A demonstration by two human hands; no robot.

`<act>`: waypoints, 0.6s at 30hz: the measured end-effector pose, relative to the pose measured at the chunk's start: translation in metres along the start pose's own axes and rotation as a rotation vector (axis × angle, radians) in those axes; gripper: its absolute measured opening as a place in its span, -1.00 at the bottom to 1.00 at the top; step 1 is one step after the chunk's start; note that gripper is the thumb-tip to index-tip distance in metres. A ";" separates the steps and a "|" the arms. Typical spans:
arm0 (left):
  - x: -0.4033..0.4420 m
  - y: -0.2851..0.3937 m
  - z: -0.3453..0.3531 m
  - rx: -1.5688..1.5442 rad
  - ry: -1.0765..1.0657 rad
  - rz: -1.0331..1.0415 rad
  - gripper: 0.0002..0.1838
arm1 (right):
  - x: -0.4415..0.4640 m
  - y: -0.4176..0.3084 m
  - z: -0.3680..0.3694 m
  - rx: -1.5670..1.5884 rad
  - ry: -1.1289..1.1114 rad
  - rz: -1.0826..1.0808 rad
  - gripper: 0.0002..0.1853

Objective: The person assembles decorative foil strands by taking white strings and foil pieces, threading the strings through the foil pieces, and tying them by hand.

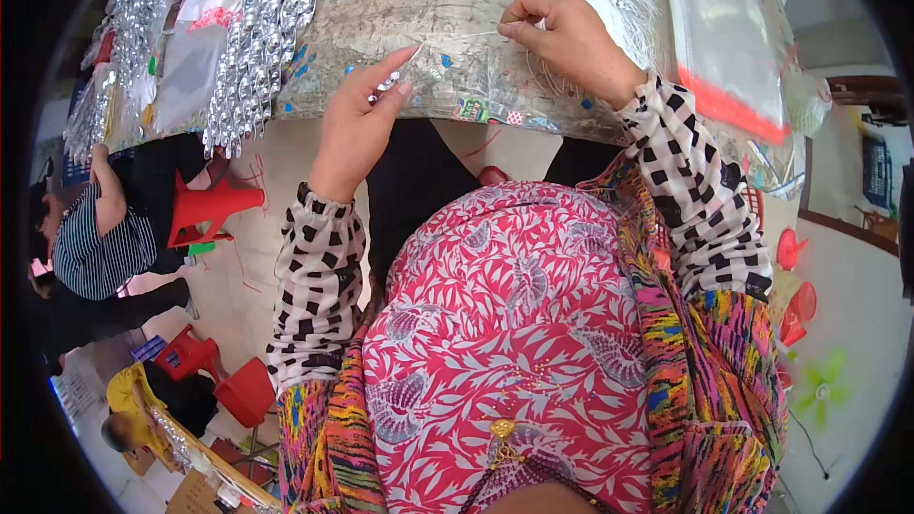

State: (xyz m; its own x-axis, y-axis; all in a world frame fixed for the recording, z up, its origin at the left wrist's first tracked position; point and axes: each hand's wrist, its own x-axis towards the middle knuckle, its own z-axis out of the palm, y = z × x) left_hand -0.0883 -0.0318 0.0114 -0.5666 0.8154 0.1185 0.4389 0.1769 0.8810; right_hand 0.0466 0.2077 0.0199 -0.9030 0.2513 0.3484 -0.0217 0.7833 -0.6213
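Silver piece [387,84] is over the table [367,9] near its front edge, gripped between thumb and fingers of left hand [360,119]; thread [464,35] runs from there to right hand [573,46], pinched at the fingertips, join too small to make out. Too hard a pull could snap the thread or slip the piece loose. Strings [630,27] beside the right hand could snag and tangle
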 end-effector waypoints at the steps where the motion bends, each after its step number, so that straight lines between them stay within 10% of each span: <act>1: 0.003 -0.002 -0.001 -0.002 0.001 -0.003 -0.61 | 0.000 0.001 0.001 -0.004 0.030 -0.011 -0.83; 18: 0.001 -0.014 -0.016 0.299 0.056 -0.030 -0.64 | -0.010 -0.015 0.034 -0.093 0.003 -0.058 -0.87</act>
State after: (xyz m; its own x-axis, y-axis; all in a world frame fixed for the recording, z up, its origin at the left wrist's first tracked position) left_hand -0.1062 -0.0428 0.0070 -0.6167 0.7769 0.1269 0.6025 0.3621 0.7113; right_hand 0.0414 0.1745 0.0016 -0.9002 0.2059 0.3838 -0.0334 0.8460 -0.5322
